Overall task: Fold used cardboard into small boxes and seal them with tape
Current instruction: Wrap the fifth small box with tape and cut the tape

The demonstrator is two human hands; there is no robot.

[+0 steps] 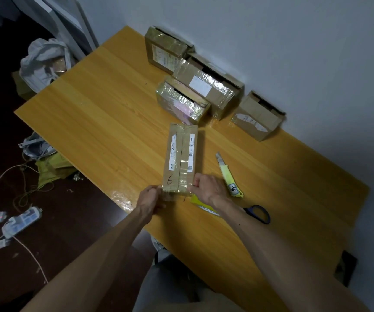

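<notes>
A long, narrow cardboard box [181,157] lies on the wooden table [105,122], taped along its middle seam, with white labels and a handwritten "6" near its near end. My left hand [150,201] pinches the near left corner of the box, fingers curled at the tape there. My right hand [207,190] grips the near right corner. Clear tape wraps the near end between my hands. Whether a tape roll is under my hands is hidden.
Several taped cardboard boxes [206,86] stand along the wall at the table's far edge. A yellow utility knife [227,175] lies right of the box, blue-handled scissors [258,212] and a yellow ruler [204,206] near my right wrist. Cables and a power strip [20,221] litter the floor at left.
</notes>
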